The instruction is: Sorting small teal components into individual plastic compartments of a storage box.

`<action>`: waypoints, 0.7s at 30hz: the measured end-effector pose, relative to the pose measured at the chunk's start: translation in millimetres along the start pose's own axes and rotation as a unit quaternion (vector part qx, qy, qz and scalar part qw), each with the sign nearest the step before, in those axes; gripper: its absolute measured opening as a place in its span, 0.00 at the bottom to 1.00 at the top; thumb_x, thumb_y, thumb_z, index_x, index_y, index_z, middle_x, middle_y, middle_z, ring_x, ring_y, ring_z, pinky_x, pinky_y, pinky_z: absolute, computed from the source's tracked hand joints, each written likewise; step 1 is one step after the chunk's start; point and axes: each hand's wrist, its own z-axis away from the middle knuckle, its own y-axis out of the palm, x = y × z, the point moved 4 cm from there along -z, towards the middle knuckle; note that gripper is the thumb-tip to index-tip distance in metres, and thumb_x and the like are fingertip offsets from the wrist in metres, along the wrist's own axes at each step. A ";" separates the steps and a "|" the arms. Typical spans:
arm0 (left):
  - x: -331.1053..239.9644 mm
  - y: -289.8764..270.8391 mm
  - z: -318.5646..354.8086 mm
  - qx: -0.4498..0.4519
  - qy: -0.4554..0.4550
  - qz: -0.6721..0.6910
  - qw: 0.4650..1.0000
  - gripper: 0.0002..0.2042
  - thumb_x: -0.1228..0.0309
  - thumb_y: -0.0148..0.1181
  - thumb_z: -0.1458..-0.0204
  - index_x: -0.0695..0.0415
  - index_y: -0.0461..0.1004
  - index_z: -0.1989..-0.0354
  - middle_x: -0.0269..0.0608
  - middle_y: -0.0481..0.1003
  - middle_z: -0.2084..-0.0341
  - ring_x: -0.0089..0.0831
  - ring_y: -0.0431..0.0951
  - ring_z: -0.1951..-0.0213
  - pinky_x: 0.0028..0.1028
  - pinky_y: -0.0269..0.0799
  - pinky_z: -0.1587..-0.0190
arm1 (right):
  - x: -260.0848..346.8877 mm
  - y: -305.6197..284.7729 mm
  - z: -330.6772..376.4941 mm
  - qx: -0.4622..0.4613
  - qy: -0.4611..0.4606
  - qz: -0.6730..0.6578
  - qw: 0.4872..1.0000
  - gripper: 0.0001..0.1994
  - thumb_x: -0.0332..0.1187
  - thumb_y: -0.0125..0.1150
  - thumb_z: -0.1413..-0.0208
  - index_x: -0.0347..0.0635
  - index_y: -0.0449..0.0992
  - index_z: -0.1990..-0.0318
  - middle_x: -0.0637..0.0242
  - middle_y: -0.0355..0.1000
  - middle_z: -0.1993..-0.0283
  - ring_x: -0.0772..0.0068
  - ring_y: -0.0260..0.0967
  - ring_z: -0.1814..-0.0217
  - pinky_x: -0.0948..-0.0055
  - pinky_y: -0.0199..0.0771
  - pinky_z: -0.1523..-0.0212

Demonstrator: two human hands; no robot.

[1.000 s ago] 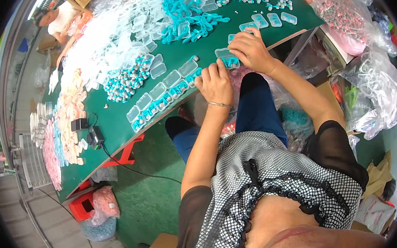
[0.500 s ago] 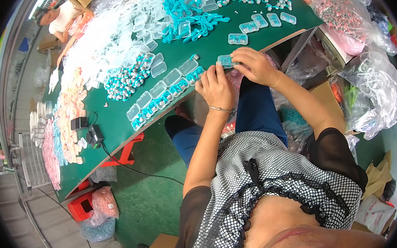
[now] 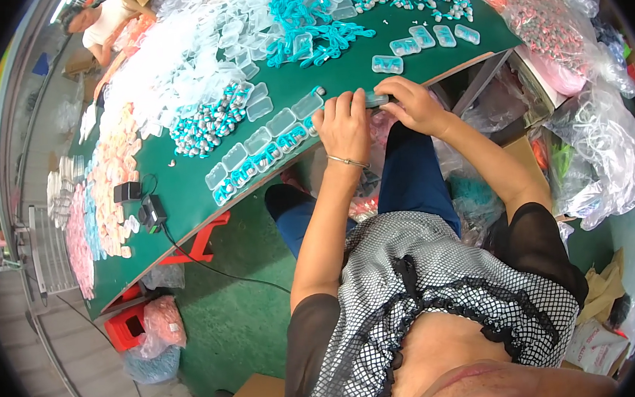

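Note:
Between my two hands, at the table's front edge, is a small clear plastic case [image 3: 376, 100] seen nearly edge-on. The fingers of my right hand [image 3: 416, 107] pinch its right end. My left hand [image 3: 347, 127] closes on its left end, and the fingertips are partly hidden. Left of my left hand runs a row of open clear cases [image 3: 258, 140], lids laid back, with teal and grey pieces [image 3: 264, 158] in their near halves. Several closed cases [image 3: 387, 64] with teal contents lie beyond my right hand.
Behind the row are a pile of teal and grey pieces [image 3: 207, 121], a heap of clear cases [image 3: 194, 51] and teal cords [image 3: 313, 42]. A black adapter [image 3: 153, 210] with its cable sits left. Filled plastic bags [image 3: 550, 23] crowd the right. Another person [image 3: 107, 32] is at the far left.
The case between my hands has turned from lying face up, with teal contents showing, to nearly edge-on. My left hand has moved up beside it.

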 end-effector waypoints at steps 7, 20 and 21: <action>11.4 -1.1 -7.6 0.006 0.010 0.118 0.993 0.13 0.70 0.64 0.61 0.54 0.75 0.63 0.38 0.74 0.69 0.38 0.71 0.65 0.36 0.60 0.62 | -2.5 -1.3 -12.0 0.031 0.048 -0.037 0.998 0.11 0.26 0.59 0.53 0.37 0.72 0.59 0.56 0.70 0.61 0.53 0.68 0.56 0.66 0.70 0.57; 59.7 -55.8 26.1 0.050 -0.111 -0.005 0.993 0.25 0.61 0.69 0.67 0.53 0.72 0.57 0.40 0.69 0.59 0.39 0.66 0.54 0.42 0.55 0.55 | -9.5 -8.1 -46.8 0.044 -0.053 0.245 0.967 0.14 0.31 0.60 0.60 0.48 0.73 0.61 0.69 0.69 0.56 0.64 0.61 0.45 0.58 0.54 0.46; 64.0 -57.3 28.3 0.061 -0.117 -0.011 0.991 0.25 0.61 0.69 0.67 0.54 0.72 0.57 0.40 0.69 0.59 0.39 0.66 0.54 0.42 0.55 0.55 | -6.2 -5.0 -53.0 0.046 -0.054 0.243 0.967 0.14 0.31 0.60 0.60 0.48 0.73 0.61 0.69 0.69 0.56 0.64 0.61 0.45 0.58 0.54 0.46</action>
